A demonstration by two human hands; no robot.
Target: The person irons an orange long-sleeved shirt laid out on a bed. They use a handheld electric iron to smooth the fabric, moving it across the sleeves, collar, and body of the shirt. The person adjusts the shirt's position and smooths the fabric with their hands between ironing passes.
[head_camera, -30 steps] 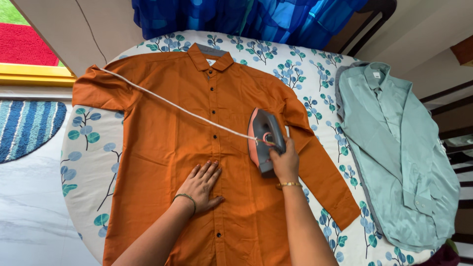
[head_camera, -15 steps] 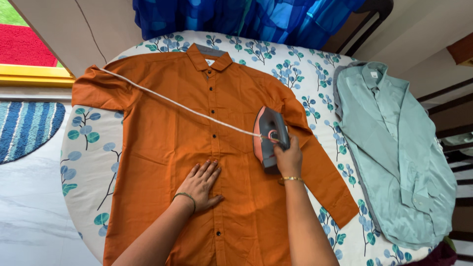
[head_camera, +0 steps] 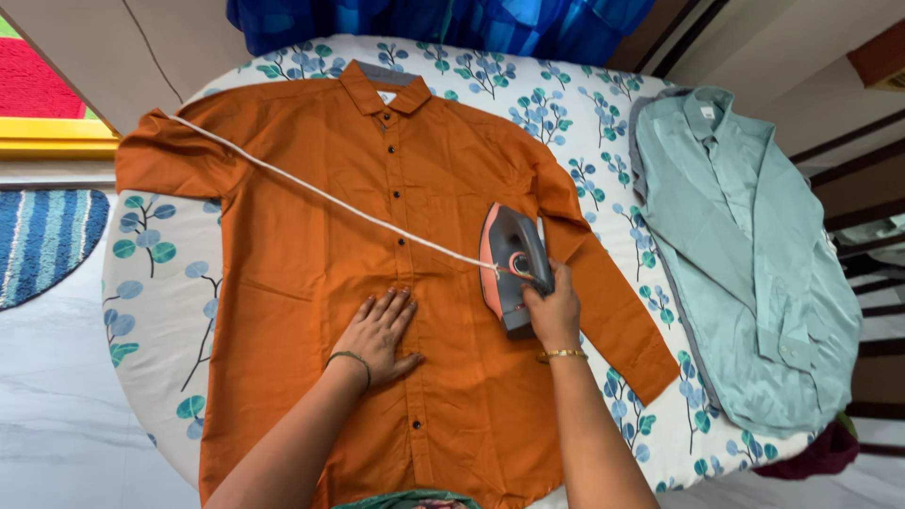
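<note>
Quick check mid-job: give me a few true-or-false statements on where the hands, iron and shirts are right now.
1. The right hand grips the iron. True.
2. The left hand lies flat on the orange shirt. True.
3. The iron stands on the pale green shirt. False: it stands on the orange shirt; the green one lies apart at the right.
4. The cord runs off to the right. False: it runs left across the orange shirt.
5. The orange shirt is unbuttoned and spread open. False: it is buttoned shut.
</note>
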